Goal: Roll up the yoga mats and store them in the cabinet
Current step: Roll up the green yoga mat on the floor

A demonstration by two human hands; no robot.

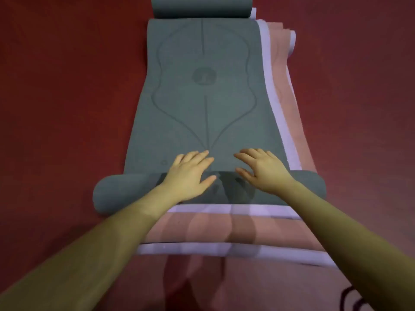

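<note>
Pressing both palms onto a half-rolled grey-green yoga mat on a red floor.

Fingers of the left hand [189,170] lie spread and flat, tips reaching past the roll onto the flat part of the grey-green mat [202,90]; the right hand [261,168] matches it, fingers fanned apart, thumb pointing inward, nothing pinched. Both palms rest on top of the rolled portion [125,194], which runs crosswise at the near end of the mat. Bare forearms reach in from the lower corners. Under the grey-green mat lies a stack of others: a lilac mat [224,208], a pink mat [202,230] and another lilac edge [213,249], offset toward the right. The far end of the top mat curls upward [199,6]. Red floor [67,86] surrounds the stack.
</note>
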